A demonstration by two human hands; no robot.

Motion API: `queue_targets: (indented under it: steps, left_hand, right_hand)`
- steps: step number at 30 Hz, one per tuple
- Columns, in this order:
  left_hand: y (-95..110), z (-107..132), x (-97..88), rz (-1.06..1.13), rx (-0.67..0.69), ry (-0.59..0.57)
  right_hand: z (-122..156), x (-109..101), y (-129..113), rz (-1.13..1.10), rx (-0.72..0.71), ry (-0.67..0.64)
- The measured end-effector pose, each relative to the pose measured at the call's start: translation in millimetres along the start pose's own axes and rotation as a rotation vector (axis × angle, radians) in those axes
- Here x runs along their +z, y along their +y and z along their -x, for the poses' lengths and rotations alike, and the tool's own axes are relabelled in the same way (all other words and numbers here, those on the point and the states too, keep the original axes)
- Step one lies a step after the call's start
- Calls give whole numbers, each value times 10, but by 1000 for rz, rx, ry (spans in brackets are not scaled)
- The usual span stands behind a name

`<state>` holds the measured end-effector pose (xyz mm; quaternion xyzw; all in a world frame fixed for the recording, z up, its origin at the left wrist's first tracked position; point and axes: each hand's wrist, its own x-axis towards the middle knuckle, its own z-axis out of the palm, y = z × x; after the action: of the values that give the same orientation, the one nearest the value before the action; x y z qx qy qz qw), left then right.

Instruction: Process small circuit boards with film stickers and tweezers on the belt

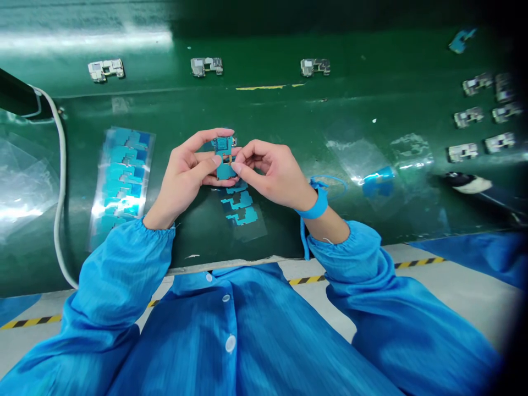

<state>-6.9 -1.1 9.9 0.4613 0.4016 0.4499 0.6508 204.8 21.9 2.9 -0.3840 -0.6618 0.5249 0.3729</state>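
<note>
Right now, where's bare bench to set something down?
Bare green bench lies between the metal pieces and the right hand; a narrow strip between the white cable and blue film sheet. Crowded: around the left hand, far right.

From here I see a glossy green painted bench [264,104], dull silver stamped-metal brackets [207,66], a small circuit board with smooth teal film [223,159], a clear shiny plastic sheet [149,148], and a softly sheened blue woven-cloth sleeve [119,275].
</note>
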Motion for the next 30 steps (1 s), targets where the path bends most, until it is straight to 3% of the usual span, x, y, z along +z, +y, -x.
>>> queue_targets:
  steps: [5, 8, 14, 23, 27, 30]
  left_hand:
    - [8, 28, 80, 55, 44, 138]
    - [31, 38, 100, 76, 77, 158]
    - [70, 59, 87, 44, 70, 133]
    - [-38, 33, 119, 49, 15, 202]
    - [-53, 14, 109, 84, 2, 221]
    - [-23, -12, 92, 114, -41, 208]
  right_hand:
    - [-13, -11, -26, 15, -68, 79]
    - [-22, -10, -29, -20, -84, 142]
    - [-10, 64, -18, 37, -84, 36]
    - [-8, 109, 16, 117, -169, 22]
    - [-34, 137, 29, 42, -121, 5]
    - [-297, -96, 76, -52, -3, 36]
